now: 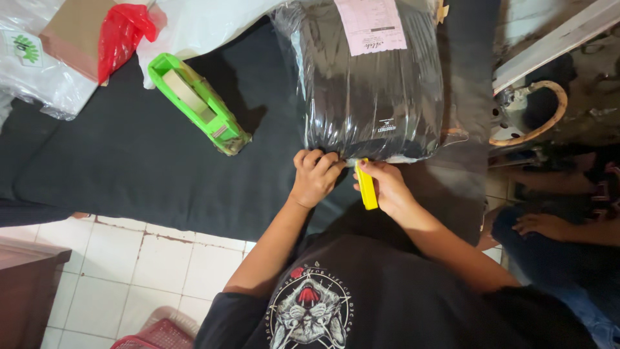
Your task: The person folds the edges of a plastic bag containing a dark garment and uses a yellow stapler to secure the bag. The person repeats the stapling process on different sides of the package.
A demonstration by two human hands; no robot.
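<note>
Leftmost, a white plastic bag (35, 71) with a green mark lies at the table's (129, 168) corner, a flat brown cardboard piece (74, 32) and a red plastic bag (123, 32) just beside it. Next comes a green tape dispenser (200, 103), parked on the dark cloth near the work. Centre, the left hand (314, 178) has its fingers curled tight against the near edge of a black bundle wrapped in clear film (371, 84), seemingly steadying it. A pink rectangular label (370, 24) sits on the bundle's top. The right hand (385, 187) pinches a yellow cutter (367, 187), tip touching that edge. Another person's hand (546, 225) rests far right.
</note>
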